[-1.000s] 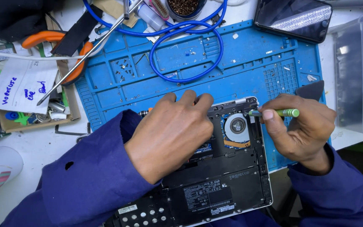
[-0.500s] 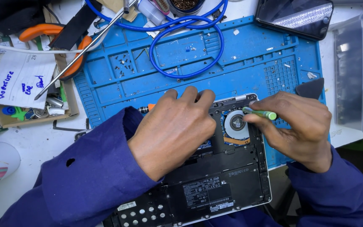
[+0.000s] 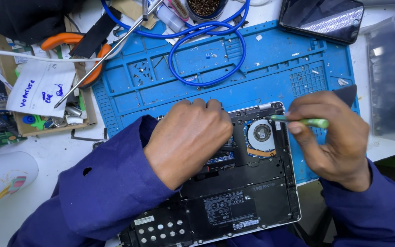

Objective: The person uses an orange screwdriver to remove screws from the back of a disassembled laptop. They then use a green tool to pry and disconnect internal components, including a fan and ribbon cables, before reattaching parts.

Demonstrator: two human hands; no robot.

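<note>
An opened laptop (image 3: 252, 192) lies bottom-up on the blue work mat (image 3: 270, 64), its round cooling fan (image 3: 260, 135) and black battery exposed. My left hand (image 3: 186, 139) lies flat on the laptop's inner parts left of the fan, fingers curled over its far edge. My right hand (image 3: 332, 137) grips a green-handled screwdriver (image 3: 305, 121), held nearly level, with its tip at the laptop's far right corner above the fan. Both arms wear dark blue sleeves.
A blue cable (image 3: 206, 50) loops across the mat's far side. A black phone (image 3: 321, 18) lies at the back right, a clear plastic bin (image 3: 389, 77) at the right. Orange-handled pliers (image 3: 76, 50), a cardboard tray of small parts (image 3: 51, 121) and a paper note (image 3: 40, 89) sit at the left.
My right hand has slid the screwdriver left and slightly up, bringing its tip to the laptop's far right corner. My left hand has stayed pressed on the laptop.
</note>
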